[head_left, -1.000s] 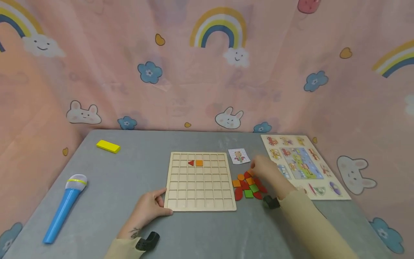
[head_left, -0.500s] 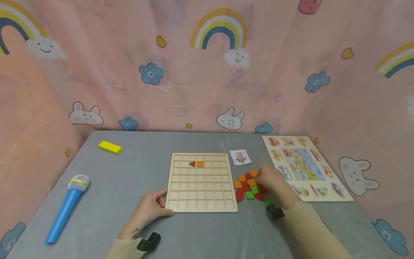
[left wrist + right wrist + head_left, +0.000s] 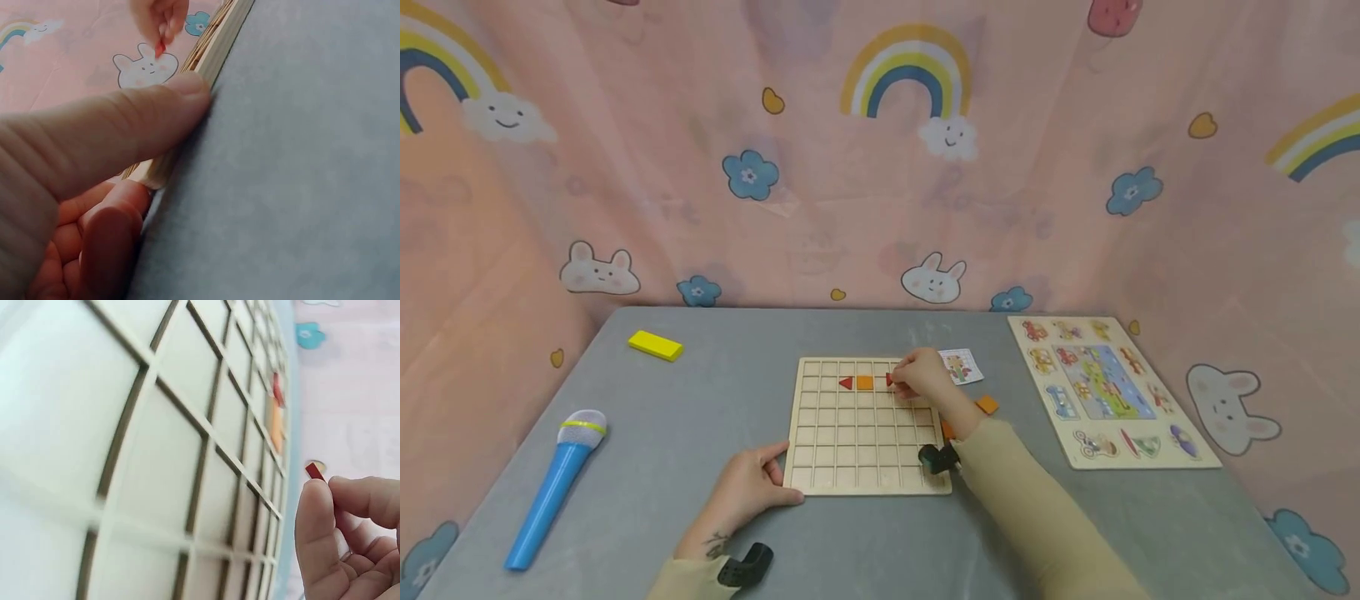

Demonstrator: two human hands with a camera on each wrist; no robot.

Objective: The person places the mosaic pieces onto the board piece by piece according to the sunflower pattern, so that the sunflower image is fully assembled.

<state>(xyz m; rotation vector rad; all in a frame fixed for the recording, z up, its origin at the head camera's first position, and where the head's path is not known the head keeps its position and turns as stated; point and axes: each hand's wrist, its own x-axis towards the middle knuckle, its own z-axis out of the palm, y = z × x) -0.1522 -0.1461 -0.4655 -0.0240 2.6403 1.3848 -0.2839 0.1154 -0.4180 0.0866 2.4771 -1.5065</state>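
A wooden grid board [image 3: 835, 433] lies flat on the grey table. My left hand [image 3: 751, 482] grips its near left corner, thumb along the front edge and bent fingers at the left side. Between thumb and forefinger, my right hand [image 3: 925, 375] pinches a small red piece [image 3: 315, 470] above the upper right part of the board; in the head view it looks like a triangle, mostly covered by the fingers. A red triangle [image 3: 846, 382] and an orange square [image 3: 865, 382] sit in neighbouring cells of the second row from the back.
Right of the board, a picture card [image 3: 964, 367] and an orange piece [image 3: 987, 404] show; the right arm hides other loose pieces. An animal puzzle board [image 3: 1071, 446] lies far right. To the left are a toy microphone [image 3: 553, 487] and a yellow block [image 3: 656, 345].
My right hand has moved left from the pile of coloured pieces to over the board, carrying the red piece. The left hand has stayed at the corner.
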